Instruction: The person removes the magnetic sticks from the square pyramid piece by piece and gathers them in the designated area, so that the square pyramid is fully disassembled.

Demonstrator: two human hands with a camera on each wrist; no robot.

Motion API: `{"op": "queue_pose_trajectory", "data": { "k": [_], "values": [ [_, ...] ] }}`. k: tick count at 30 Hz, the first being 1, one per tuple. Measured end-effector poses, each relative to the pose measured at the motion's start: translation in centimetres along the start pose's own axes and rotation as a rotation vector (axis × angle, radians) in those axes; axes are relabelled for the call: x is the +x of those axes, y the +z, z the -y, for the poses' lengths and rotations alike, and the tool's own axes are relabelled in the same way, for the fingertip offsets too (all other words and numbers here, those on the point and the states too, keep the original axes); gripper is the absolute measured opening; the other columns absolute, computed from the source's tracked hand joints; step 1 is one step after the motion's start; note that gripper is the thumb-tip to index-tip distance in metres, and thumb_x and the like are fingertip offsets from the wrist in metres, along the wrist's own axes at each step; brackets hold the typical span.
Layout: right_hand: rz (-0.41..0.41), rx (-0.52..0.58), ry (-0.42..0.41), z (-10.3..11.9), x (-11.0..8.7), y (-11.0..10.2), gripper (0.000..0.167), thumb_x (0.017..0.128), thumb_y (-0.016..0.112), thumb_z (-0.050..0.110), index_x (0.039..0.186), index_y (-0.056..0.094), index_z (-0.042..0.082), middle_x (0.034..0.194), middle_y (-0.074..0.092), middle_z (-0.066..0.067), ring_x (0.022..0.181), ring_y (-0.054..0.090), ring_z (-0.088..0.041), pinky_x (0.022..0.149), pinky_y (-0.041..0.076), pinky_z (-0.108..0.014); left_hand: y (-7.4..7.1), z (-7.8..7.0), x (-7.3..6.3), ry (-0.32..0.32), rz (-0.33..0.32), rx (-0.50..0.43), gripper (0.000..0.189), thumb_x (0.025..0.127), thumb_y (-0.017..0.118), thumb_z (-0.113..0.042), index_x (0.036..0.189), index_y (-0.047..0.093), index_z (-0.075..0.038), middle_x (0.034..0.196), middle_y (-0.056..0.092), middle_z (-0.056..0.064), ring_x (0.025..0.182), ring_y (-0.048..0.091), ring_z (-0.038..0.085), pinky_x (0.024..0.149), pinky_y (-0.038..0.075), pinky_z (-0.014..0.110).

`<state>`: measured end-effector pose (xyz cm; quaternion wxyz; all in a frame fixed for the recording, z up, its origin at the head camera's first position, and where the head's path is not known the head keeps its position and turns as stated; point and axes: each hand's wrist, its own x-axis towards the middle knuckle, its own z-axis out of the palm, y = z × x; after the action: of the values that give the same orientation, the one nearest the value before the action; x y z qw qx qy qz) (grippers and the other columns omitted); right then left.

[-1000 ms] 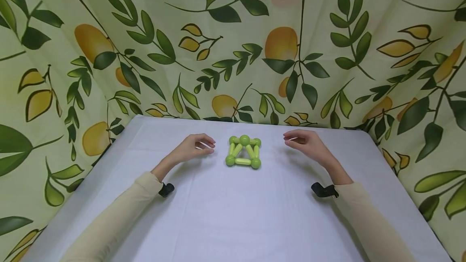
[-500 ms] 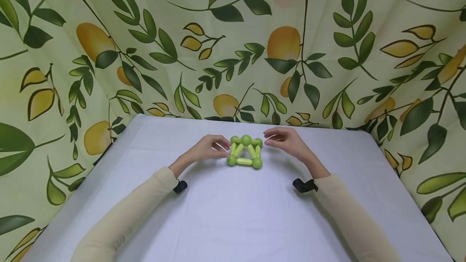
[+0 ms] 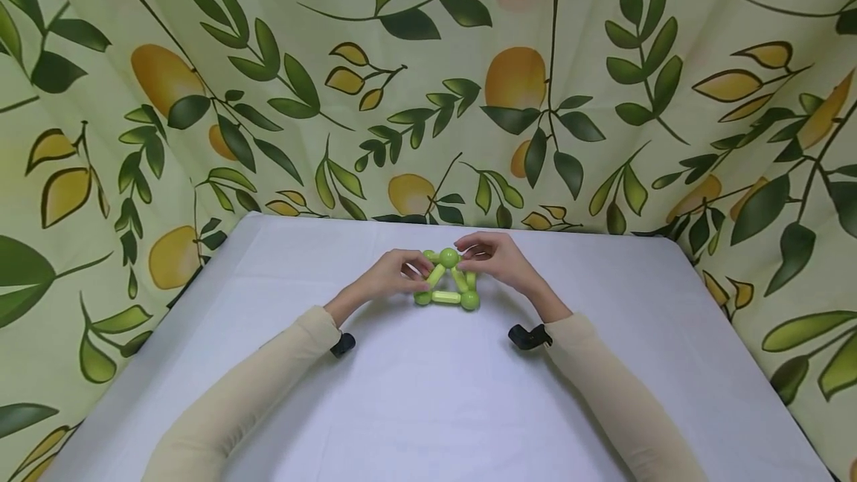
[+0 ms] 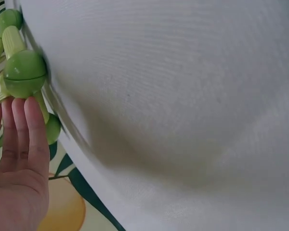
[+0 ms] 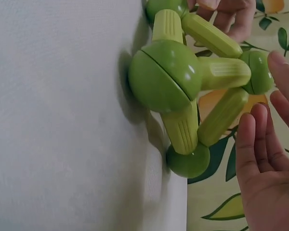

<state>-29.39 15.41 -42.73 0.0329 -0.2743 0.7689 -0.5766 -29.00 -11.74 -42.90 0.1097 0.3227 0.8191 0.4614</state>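
A green pyramid of balls and ridged rods (image 3: pixel 446 297) stands on the table, with one ball (image 3: pixel 448 257) at its peak. My left hand (image 3: pixel 395 274) is at its left side, partly covering the left rods. In the left wrist view, the extended fingers (image 4: pixel 33 127) reach a green ball (image 4: pixel 25 74); whether they press on it I cannot tell. From the right, my right hand (image 3: pixel 498 262) reaches over the upper right of the pyramid and hides its back right corner. In the right wrist view, its fingers (image 5: pixel 248 144) are spread around the peak ball (image 5: pixel 256 72), gripping nothing.
A white cloth covers the table (image 3: pixel 428 393). Behind it hangs a curtain (image 3: pixel 428 125) printed with leaves and fruit, which also runs along both sides. Black wrist cameras (image 3: pixel 529 337) sit at both beige sleeves.
Both hands have moved inward to the pyramid, the left from the left and the right from the right. The pyramid stands in the same place.
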Motion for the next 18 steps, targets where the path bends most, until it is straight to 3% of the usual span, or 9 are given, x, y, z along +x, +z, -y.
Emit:
{"op": "queue_pose_trajectory", "data": {
  "k": [6, 13, 18],
  "values": [
    [0.014, -0.008, -0.017, -0.3, 0.6, 0.7, 0.037, 0.083, 0.084, 0.000, 0.118, 0.071, -0.003, 0.111, 0.070, -0.013, 0.095, 0.062, -0.031, 0.085, 0.056, -0.032, 0.5, -0.3, 0.2, -0.012, 0.010, 0.024, 0.028, 0.085, 0.083, -0.002, 0.109, 0.069, 0.003, 0.098, 0.068, 0.008, 0.088, 0.067, 0.021, 0.083, 0.056, 0.029],
    [0.022, -0.069, -0.049, -0.2, 1.0, 0.8, 0.043, 0.081, 0.085, -0.002, 0.120, 0.068, -0.008, 0.114, 0.069, -0.011, 0.097, 0.063, -0.028, 0.086, 0.057, -0.042, 0.7, -0.3, 0.5, -0.036, 0.009, 0.053, 0.026, 0.085, 0.084, -0.005, 0.107, 0.070, 0.001, 0.096, 0.069, 0.006, 0.085, 0.066, 0.018, 0.079, 0.056, 0.028],
    [0.029, -0.122, -0.034, -0.2, 1.5, 0.9, 0.043, 0.082, 0.085, 0.001, 0.121, 0.069, -0.002, 0.117, 0.069, -0.008, 0.104, 0.064, -0.025, 0.087, 0.057, -0.039, 0.6, -0.1, 0.7, -0.022, -0.005, 0.081, 0.024, 0.086, 0.083, -0.006, 0.105, 0.070, 0.000, 0.094, 0.069, 0.005, 0.085, 0.066, 0.018, 0.078, 0.056, 0.028]
  ]
}}
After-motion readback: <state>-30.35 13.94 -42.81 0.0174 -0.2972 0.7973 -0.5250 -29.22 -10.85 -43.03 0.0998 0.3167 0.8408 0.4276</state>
